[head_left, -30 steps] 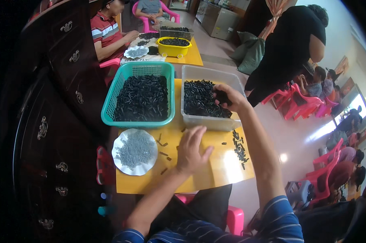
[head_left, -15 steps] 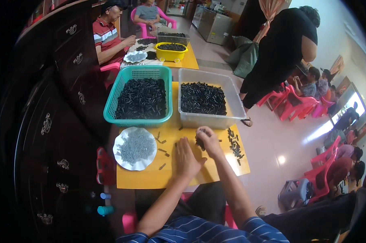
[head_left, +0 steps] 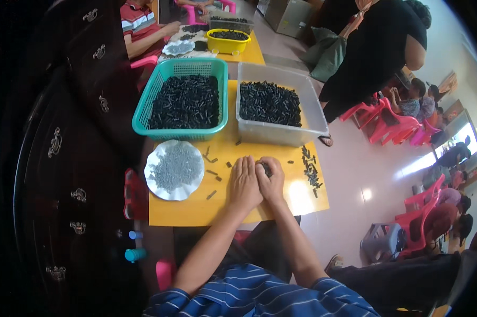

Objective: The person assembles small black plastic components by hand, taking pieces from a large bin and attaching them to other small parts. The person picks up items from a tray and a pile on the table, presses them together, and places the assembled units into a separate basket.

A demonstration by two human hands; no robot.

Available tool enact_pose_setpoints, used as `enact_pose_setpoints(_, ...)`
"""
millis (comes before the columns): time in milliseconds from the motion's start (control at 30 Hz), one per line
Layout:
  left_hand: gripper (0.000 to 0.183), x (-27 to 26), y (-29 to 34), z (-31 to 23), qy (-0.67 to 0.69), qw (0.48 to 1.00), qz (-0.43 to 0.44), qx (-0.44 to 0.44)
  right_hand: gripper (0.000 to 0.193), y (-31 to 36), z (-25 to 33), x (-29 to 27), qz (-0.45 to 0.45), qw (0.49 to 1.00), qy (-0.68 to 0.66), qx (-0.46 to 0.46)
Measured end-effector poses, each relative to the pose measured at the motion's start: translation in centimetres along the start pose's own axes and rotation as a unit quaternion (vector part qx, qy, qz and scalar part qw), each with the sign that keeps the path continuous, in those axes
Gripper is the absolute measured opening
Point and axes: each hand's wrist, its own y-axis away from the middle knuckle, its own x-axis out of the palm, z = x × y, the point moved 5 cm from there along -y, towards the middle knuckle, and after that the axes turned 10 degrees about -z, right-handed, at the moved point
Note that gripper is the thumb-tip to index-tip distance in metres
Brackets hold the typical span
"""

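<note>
The room has a shiny, pale tile floor (head_left: pixel 349 169), and a big, dark brown wooden cabinet (head_left: pixel 64 174) with curly metal handles stands along the left side. A person in black clothes (head_left: pixel 376 58) stands on the right, and bright pink plastic chairs (head_left: pixel 389 124) are behind that person. The near table has a smooth, yellow top (head_left: pixel 196 211) with light shining on it. Past it is another yellow table, with a bright yellow plastic tub (head_left: pixel 228 46) full of dark bits. At the back of the near table, a see-through plastic bin (head_left: pixel 281 137) sits on the right, with a thick pile of short black pieces (head_left: pixel 270 105) in it. Just beside it, on the left, is a blue-green plastic basket (head_left: pixel 180 135) with holes in its sides, filled with black pieces too. In front of the basket is a white plate with a wavy edge (head_left: pixel 158 193), holding a heap of tiny grey bits (head_left: pixel 175 165). The left hand (head_left: pixel 245 185) is on the table, its fingers straight and pressed together. The right hand (head_left: pixel 271 182) touches it, fingers curled around a few black pieces (head_left: pixel 267 169). I cannot tell what each hidden fingertip pinches. More black pieces lie loose on both sides of the hands.
</note>
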Motion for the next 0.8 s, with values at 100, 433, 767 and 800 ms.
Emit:
enact_pose_setpoints(100, 0.072, 0.1, 0.0, 0.0, -0.021, 0.999, 0.001, 0.025, 0.013, 0.4, 0.2, -0.1, -0.031, 0.999, -0.024, -0.037)
enact_pose_setpoints(433, 0.069, 0.5, 0.3, 0.2, -0.020, 1.000, -0.011, 0.012, 0.021, 0.8, 0.1, -0.5, -0.024, 0.999, -0.040, -0.024)
enact_pose_setpoints(767, 0.072, 1.4, -0.4, 0.2, -0.033, 0.999, -0.017, 0.015, 0.035, 0.8, -0.9, -0.6, -0.028, 0.998, -0.058, -0.017)
enact_pose_setpoints(800, 0.072, 1.6, -0.5, 0.1, -0.031, 0.999, -0.015, 0.018, 0.036, 0.7, -1.0, -0.6, -0.026, 0.998, -0.059, -0.016)
